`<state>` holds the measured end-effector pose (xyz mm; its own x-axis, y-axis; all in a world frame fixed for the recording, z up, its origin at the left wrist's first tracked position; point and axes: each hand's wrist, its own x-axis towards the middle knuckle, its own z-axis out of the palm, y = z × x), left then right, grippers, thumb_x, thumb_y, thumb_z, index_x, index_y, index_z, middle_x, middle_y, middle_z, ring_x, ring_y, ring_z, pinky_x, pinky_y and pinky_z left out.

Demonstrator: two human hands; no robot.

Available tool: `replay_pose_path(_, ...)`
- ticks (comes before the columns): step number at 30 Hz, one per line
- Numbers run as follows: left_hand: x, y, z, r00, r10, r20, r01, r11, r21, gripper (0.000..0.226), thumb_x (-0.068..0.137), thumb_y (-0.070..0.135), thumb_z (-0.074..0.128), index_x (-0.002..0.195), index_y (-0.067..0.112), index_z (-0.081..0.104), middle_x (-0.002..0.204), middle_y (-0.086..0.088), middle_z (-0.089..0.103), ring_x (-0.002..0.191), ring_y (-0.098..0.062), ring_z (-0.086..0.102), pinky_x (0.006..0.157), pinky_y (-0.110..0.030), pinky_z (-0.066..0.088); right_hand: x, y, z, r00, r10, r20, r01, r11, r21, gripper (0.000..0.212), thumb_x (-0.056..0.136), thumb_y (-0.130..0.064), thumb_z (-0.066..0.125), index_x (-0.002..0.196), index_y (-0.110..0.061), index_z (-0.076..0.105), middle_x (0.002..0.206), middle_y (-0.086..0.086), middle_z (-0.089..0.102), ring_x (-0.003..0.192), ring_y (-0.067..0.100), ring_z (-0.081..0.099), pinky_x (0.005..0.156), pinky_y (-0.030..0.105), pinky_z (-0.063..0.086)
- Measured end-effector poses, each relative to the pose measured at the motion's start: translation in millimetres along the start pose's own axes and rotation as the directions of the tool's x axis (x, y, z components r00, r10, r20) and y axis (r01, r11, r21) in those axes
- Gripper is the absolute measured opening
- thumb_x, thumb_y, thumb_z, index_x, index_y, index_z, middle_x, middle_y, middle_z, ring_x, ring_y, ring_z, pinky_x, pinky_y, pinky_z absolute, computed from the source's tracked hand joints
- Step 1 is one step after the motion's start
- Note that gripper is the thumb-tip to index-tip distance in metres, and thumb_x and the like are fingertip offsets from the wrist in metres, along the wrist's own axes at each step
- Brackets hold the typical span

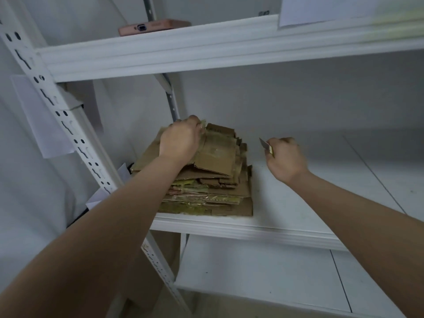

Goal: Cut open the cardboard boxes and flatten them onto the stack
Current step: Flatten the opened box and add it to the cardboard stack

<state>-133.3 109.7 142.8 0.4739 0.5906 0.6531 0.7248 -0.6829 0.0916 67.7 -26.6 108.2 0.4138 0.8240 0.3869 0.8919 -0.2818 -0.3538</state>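
Cardboard stack (pixel 206 180): matt brown, ragged edges, glossy tape bits. Shelf (pixel 286 203): smooth white painted metal. Knife blade (pixel 264 144): bare metal. Phone case (pixel 153 26): matt pink.

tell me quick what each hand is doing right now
Left hand: fingers curled on the top flattened brown cardboard piece of the stack.
Right hand: gripping a small knife with a grey blade.
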Motion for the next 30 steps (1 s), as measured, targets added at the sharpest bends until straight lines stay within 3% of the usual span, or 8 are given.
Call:
replay_pose_path(7,0.0,89.1,7.7,0.987,0.125,0.105,-0.136,0.985,0.105,0.037,0.103,0.036,0.039,0.091,0.008,0.060,0.085,-0.015,0.063,0.082,-0.034,0.057,0.064,-0.038,0.040,-23.7,96.3,-39.6,0.998,-0.066,0.015,0.067,0.988,-0.136,0.026,0.096,-0.024,0.041,0.105,-0.010,0.061,0.111,0.014,0.063,0.126,0.029,0.040,0.091,0.036,0.037)
replay_pose_path(13,-18.9,246.7,47.2,0.928,0.179,0.327,-0.228,0.967,0.116,0.057,0.092,0.062,0.039,0.082,0.012,0.065,0.091,-0.014,0.068,0.094,-0.034,0.060,0.077,-0.036,0.041,-65.2,225.5,-97.7,0.995,-0.074,0.068,0.093,0.936,-0.338,0.025,0.092,-0.023,0.045,0.110,-0.015,0.060,0.116,0.006,0.064,0.128,0.026,0.039,0.094,0.033,0.033)
replay_pose_path(16,-28.9,319.8,70.8,0.905,0.248,0.344,-0.260,0.966,-0.014,0.061,0.084,0.073,0.040,0.072,0.017,0.060,0.084,-0.007,0.067,0.093,-0.028,0.057,0.090,-0.034,0.035,-83.2,287.2,-125.9,0.995,-0.026,0.092,0.061,0.912,-0.406,0.023,0.092,-0.022,0.045,0.108,-0.014,0.059,0.118,0.006,0.063,0.129,0.026,0.038,0.095,0.032,0.031)
replay_pose_path(20,-29.7,392.2,101.4,0.870,0.377,0.318,-0.349,0.926,-0.143,0.080,0.074,0.081,0.015,0.086,0.021,0.067,0.097,-0.001,0.070,0.104,-0.025,0.056,0.100,-0.036,0.032,-99.4,351.1,-157.3,0.996,0.028,0.083,0.012,0.894,-0.448,0.026,0.094,-0.024,0.042,0.112,-0.016,0.058,0.119,0.005,0.062,0.129,0.026,0.037,0.096,0.033,0.029)
replay_pose_path(22,-26.0,422.1,115.2,0.842,0.418,0.342,-0.385,0.909,-0.163,0.083,0.075,0.079,0.014,0.095,0.020,0.068,0.105,-0.001,0.069,0.110,-0.024,0.053,0.101,-0.037,0.032,-104.3,378.1,-167.4,0.996,0.053,0.068,-0.016,0.891,-0.453,0.029,0.095,-0.026,0.040,0.115,-0.016,0.058,0.121,0.005,0.061,0.131,0.026,0.035,0.099,0.033,0.028)
replay_pose_path(27,-6.2,475.3,145.5,0.777,0.552,0.303,-0.493,0.832,-0.253,0.050,0.091,0.060,0.047,0.107,0.017,0.066,0.114,-0.001,0.065,0.119,-0.023,0.048,0.106,-0.036,0.028,-109.7,434.8,-177.0,0.991,0.118,0.066,-0.074,0.881,-0.468,0.034,0.097,-0.027,0.035,0.120,-0.017,0.058,0.123,0.004,0.060,0.132,0.027,0.033,0.102,0.034,0.026)
replay_pose_path(30,16.1,486.5,163.4,0.728,0.636,0.256,-0.561,0.767,-0.310,0.026,0.089,0.039,0.064,0.091,0.014,0.072,0.104,-0.002,0.068,0.112,-0.027,0.054,0.102,-0.039,0.031,-98.9,458.5,-182.1,0.986,0.158,0.055,-0.115,0.877,-0.467,0.034,0.096,-0.027,0.035,0.119,-0.017,0.058,0.123,0.005,0.060,0.132,0.027,0.033,0.102,0.035,0.027)
